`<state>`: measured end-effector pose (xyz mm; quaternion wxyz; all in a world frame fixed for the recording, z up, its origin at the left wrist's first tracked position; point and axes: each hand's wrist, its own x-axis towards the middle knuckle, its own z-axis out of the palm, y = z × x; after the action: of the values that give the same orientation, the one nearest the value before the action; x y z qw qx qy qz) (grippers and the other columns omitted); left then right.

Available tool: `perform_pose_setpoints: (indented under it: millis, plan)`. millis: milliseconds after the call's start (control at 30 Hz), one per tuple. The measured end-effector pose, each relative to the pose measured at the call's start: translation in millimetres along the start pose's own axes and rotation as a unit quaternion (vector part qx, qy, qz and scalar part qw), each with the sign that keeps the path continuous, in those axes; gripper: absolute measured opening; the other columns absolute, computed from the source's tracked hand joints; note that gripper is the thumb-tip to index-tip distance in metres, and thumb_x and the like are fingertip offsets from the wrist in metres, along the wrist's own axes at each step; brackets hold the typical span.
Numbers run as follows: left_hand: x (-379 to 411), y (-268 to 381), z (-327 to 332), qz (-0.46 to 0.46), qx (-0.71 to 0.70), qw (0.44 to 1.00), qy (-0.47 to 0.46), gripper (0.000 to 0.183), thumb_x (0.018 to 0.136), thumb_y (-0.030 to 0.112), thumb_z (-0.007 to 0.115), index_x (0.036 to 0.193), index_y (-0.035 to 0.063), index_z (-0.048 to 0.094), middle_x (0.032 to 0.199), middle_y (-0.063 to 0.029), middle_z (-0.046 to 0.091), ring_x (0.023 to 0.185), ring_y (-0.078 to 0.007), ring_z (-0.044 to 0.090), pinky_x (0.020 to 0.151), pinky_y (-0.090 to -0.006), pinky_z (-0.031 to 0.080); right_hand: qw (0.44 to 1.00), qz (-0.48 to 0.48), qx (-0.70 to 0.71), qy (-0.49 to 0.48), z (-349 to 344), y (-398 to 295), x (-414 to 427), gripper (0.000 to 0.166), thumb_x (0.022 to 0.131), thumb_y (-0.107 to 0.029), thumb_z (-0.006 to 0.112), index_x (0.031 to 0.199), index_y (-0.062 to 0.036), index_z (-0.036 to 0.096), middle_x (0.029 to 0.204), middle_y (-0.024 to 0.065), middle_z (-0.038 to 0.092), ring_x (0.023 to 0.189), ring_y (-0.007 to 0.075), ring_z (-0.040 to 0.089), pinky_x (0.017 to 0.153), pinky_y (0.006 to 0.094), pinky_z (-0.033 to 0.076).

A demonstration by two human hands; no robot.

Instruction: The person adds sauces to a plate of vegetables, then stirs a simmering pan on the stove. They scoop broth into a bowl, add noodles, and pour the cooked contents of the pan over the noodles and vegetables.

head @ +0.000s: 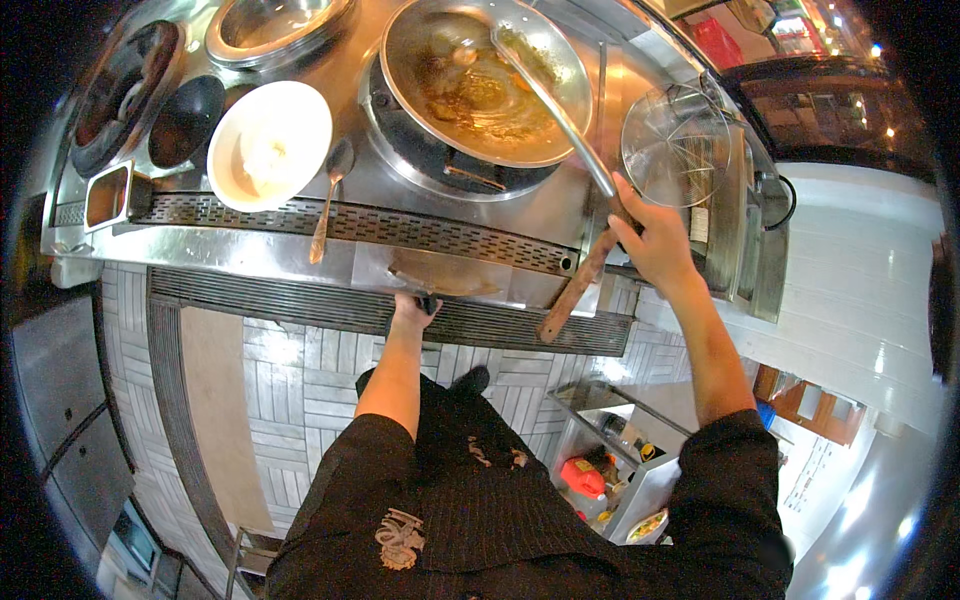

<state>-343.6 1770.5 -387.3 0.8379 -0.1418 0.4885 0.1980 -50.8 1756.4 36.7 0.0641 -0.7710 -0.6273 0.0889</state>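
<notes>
My right hand (656,236) grips a long-handled wok ladle or spatula (559,116) where its metal shaft meets the wooden handle. The handle's free end points down towards the stove's front edge. The tool's head rests inside a large wok (491,146), which holds shiny brown oil or sauce with a few small bits in it; the exact shape of the head cannot be made out. Under the wok is a round burner stand (450,184). At the stove's front, my left hand (412,309) is closed around a black handle or knob (428,303), mostly hidden by the fingers.
Left of the wok stand a white bowl (244,180) with pale contents, a metal spoon (330,195), a black bowl (185,124) and a small steel container (112,199). A wire skimmer (675,146) lies at right. Behind my right side is a steel shelf cart (645,487) with bottles.
</notes>
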Motion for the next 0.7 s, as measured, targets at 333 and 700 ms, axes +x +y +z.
perform_pose_setpoints:
  millis: [333, 700]
  plan:
    - [7.7, 0.8, -10.1, 0.01, -0.058, 0.998, 0.014, 0.063, 0.097, 0.066, 0.036, 0.131, 0.0159, 0.054, 0.127, -0.0093, 0.06, 0.105, -0.032, 0.059, 0.074, -0.0491, 0.053, 0.969, -0.008, -0.199, -0.149, -156.5, -19.4, -113.5, 0.071, 0.079, -0.013, 0.076, 0.146, -0.0202, 0.054, 0.07, 0.0083, 0.059, 0.057, 0.0284, 0.06, 0.056, 0.0408, 0.049]
    - [-10.8, 5.1, -5.6, 0.002, -0.018, 1.0, 0.006, 0.064, 0.1, 0.062, 0.035, 0.141, 0.0147, 0.048, 0.144, -0.0095, 0.049, 0.123, -0.0302, 0.052, 0.092, -0.0485, 0.048, 0.971, 0.191, 0.145, 0.004, 0.1, 7.9, -27.9, 0.059, 0.09, -0.017, 0.069, 0.146, -0.0114, 0.053, 0.092, 0.0185, 0.071, 0.079, 0.0193, 0.068, 0.076, 0.0343, 0.052]
